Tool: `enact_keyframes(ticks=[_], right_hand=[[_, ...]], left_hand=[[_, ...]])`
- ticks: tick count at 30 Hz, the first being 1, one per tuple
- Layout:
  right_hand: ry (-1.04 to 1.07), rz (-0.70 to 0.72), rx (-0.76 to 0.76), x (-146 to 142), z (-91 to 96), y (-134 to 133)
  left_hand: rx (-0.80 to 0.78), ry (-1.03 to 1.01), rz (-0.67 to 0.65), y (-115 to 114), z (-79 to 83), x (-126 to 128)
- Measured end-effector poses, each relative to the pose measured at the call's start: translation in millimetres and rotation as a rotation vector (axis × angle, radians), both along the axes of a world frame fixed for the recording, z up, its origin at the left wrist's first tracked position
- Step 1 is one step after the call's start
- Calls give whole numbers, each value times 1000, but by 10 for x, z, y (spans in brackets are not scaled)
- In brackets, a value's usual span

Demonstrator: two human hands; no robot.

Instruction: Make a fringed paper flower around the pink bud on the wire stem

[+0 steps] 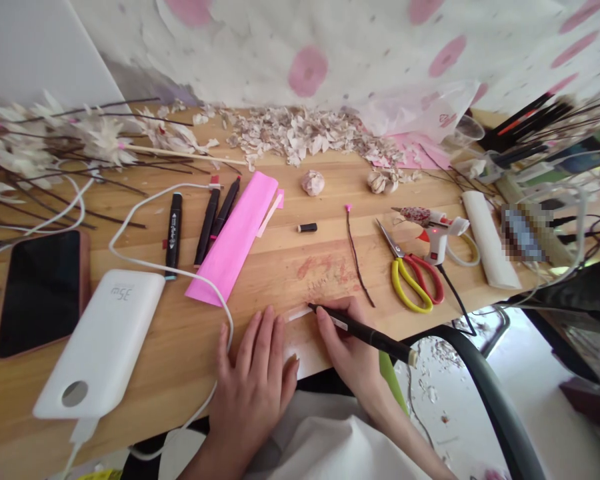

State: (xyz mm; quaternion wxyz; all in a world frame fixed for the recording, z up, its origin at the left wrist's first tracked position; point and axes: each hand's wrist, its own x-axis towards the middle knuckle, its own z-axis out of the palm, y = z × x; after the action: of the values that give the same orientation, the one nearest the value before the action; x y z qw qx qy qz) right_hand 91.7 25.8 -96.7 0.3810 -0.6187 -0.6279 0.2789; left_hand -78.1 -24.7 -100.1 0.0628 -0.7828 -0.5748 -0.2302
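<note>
My right hand [353, 340] is closed around a black marker [375, 335], with its tip down at the table near a narrow white strip [298, 313]. Flat on the wood lies my left hand [255, 380], fingers stretched out, close to the strip's left end; whether it presses on the strip I cannot tell. A small black marker cap [307, 228] rests farther back. To the right of it is a dark stem [356, 257] with a pink tip. Folded pink paper [240, 243] lies beyond my left hand, partly over two black markers [207, 223].
Scissors [410, 273] and a hot glue gun [433, 227] lie at the right. Garlic bulbs [313, 183] and a heap of dry peels [305, 133] are at the back. A phone [45, 293], a white power bank [105, 340] and its cable [130, 220] occupy the left.
</note>
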Motion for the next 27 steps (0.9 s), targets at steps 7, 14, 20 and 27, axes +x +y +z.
enact_keyframes(ticks=[7, 14, 20, 27], right_hand=[[9, -44, 39, 36, -1, -33], [41, 181, -14, -171, 48, -156], [20, 157, -28, -134, 22, -141], [10, 74, -14, -31, -5, -141]], left_hand=[[-30, -43, 16, -3, -2, 2], [-7, -3, -3, 12, 12, -13], [-15, 21, -11, -7, -12, -28], [0, -9, 1, 7, -9, -8]])
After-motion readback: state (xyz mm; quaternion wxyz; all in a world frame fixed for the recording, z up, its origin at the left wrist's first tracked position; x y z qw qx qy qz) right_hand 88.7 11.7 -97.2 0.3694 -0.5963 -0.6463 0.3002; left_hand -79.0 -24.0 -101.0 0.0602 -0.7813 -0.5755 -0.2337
